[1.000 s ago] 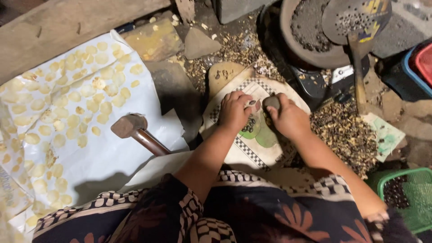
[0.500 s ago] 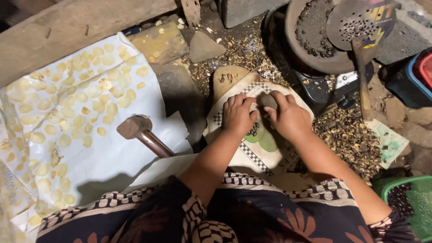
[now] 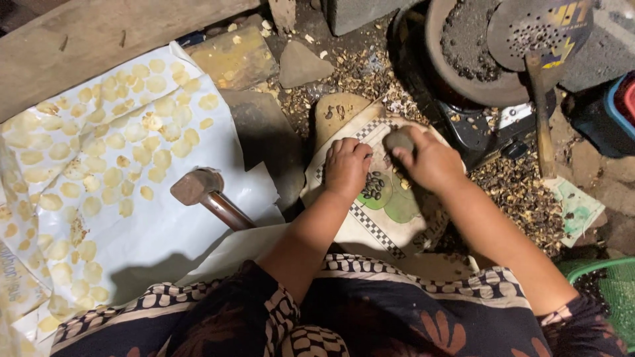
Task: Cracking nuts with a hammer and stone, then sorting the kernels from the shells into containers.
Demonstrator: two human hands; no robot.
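The right hand (image 3: 430,162) clamps a grey stone (image 3: 399,139) just above-right of the dark seeds (image 3: 374,186); the left hand (image 3: 345,166), fingers curled and empty, rests nearer, touching them.

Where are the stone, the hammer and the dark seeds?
stone (image 3: 399,139), head view, its grey top above the right hand's fingers.
hammer (image 3: 192,186), head view, the middle of its head.
dark seeds (image 3: 373,186), head view, the centre of the small pile.
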